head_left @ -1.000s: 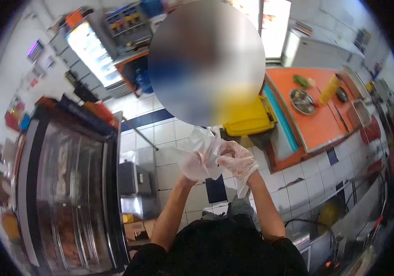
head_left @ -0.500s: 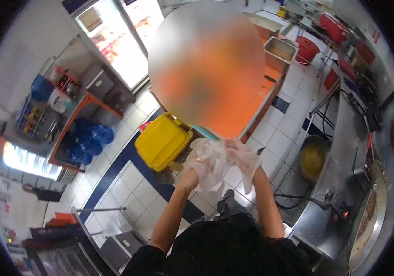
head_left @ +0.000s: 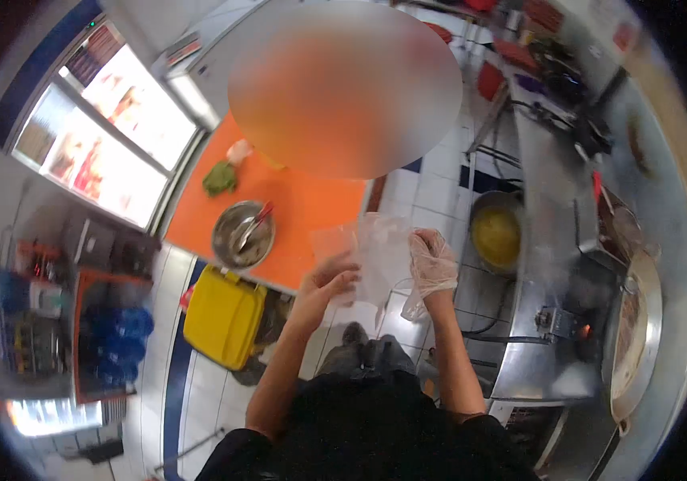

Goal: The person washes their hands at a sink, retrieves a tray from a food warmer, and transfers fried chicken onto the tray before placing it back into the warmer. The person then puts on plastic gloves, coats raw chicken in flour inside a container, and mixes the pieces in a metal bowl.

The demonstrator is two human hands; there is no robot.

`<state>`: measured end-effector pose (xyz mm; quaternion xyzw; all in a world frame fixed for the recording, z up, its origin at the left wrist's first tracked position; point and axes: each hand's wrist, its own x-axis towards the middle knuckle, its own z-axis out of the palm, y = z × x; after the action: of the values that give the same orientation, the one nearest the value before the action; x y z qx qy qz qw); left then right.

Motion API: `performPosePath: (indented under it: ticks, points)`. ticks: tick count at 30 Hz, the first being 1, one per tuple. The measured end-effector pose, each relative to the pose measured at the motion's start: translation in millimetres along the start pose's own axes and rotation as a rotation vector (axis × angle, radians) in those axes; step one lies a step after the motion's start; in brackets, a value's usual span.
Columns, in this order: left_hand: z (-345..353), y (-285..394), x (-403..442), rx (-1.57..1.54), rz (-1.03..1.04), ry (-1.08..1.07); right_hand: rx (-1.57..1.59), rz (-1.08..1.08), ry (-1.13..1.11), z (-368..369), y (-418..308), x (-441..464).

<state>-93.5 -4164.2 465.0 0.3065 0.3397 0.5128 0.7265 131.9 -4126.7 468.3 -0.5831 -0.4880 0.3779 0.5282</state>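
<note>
A thin, clear plastic glove (head_left: 383, 248) hangs between my hands, flat and loose. My right hand (head_left: 433, 264) wears a similar see-through glove, baggy at the wrist. Its fingers pinch the edge of the hanging glove. To the left, my bare left hand (head_left: 329, 284) has its thumb and fingers apart. It lies close to the plastic, its fingertips a little blurred, and grips nothing that I can see. Beyond the left hand, a metal bowl (head_left: 227, 250) with red-handled tongs (head_left: 257, 222) stands on the orange table (head_left: 311, 207).
Green leaves (head_left: 220, 179) lie on the table. A yellow-lidded bin (head_left: 223, 317) stands at its near edge. On my right, a steel counter (head_left: 531, 353) carries a large pan (head_left: 640, 337) beside a small flame. A pot with yellow contents (head_left: 496, 236) sits lower. A blurred patch covers the far side.
My view has turned, bringing the bowl into sight. My hands have moved apart. The left hand, earlier amid the bunched plastic, is now bare; the plastic hangs spread from my right hand.
</note>
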Motion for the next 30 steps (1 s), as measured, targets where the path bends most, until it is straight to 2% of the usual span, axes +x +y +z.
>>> performPosePath:
  ticks: [1, 2, 3, 5, 6, 7, 9, 10, 11, 12, 14, 15, 16, 18, 19, 20, 22, 24, 26, 27, 29, 30]
  points:
    - [1.5, 0.1, 21.5, 0.209, -0.054, -0.009, -0.014, -0.013, 0.047, -17.3, 1.2, 7.0]
    - [6.0, 1.8, 45.4, 0.426, -0.091, -0.016, -0.221, -0.125, 0.163, -35.4, 2.3, 13.6]
    - [15.5, 2.9, 65.6, 0.341, -0.156, -0.026, -0.427, -0.229, 0.273, -51.5, 2.3, 19.5]
    - [39.8, 9.7, 99.3, 0.406, -0.214, -0.125, -0.336, 0.166, 0.376, -79.7, -5.6, 38.7]
    - [52.0, 10.2, 118.6, 0.462, -0.282, -0.187, -0.347, 0.153, 0.396, -96.7, 1.6, 47.0]
    - [60.1, 4.1, 142.9, 0.465, -0.265, -0.215, -0.364, 0.14, 0.411, -112.1, 10.9, 55.0]
    - [72.6, -19.7, 193.8, 0.525, -0.337, -0.45, -0.295, 0.313, 0.481, -133.0, 14.3, 75.3]
    - [83.4, -29.3, 218.7, 0.52, -0.321, -0.456, -0.301, 0.296, 0.483, -144.5, 36.2, 86.9]
    - [97.1, -39.7, 244.3, 0.552, -0.37, -0.461, -0.299, 0.398, 0.448, -159.7, 66.8, 102.4]
    - [108.5, -51.5, 266.5, 0.581, -0.422, -0.47, -0.3, 0.502, 0.415, -167.2, 61.7, 126.7]
    - [136.0, -75.7, 314.2, 0.553, -0.379, -0.477, -0.352, 0.524, 0.343, -179.8, 17.8, 164.1]
    - [154.2, -82.3, 336.9, 0.398, -0.385, -0.389, -0.506, 0.538, 0.305, -215.2, 74.7, 184.3]
    - [172.2, -87.8, 358.3, 0.245, -0.398, -0.297, -0.717, 0.441, 0.365, -229.2, 58.3, 207.0]
    - [200.1, -93.4, 400.8, 0.204, -0.418, -0.311, -1.029, 0.009, 0.709, -254.7, 25.7, 239.6]
    - [213.6, -93.2, 421.6, 0.18, -0.445, -0.287, -1.025, 0.016, 0.742, -268.6, -4.1, 256.6]
    - [229.3, -94.2, 444.7, 0.201, -0.454, -0.31, -0.965, 0.013, 0.685, -283.5, -40.9, 280.5]
    - [256.4, -99.5, 483.4, -0.011, -0.417, -0.264, -0.901, 0.034, 0.636, -303.6, -61.2, 328.1]
    - [290.0, -86.4, 516.0, 0.067, -0.377, -0.336, -0.39, 0.207, 0.12, -306.0, -55.6, 379.2]
    - [317.6, -75.3, 550.5, 0.146, -0.323, -0.411, -0.414, 0.229, -0.124, -291.3, -51.8, 431.2]
    - [324.3, -75.8, 565.3, 0.047, -0.335, -0.394, -0.406, 0.219, -0.112, -286.6, -31.3, 454.5]
    - [332.0, -77.6, 597.1, -0.057, -0.335, -0.378, 0.329, 0.423, -0.298, -276.1, 30.6, 493.8]
    - [331.4, -77.8, 613.3, -0.063, -0.338, -0.33, 0.327, 0.417, -0.302, -273.8, 44.7, 514.7]
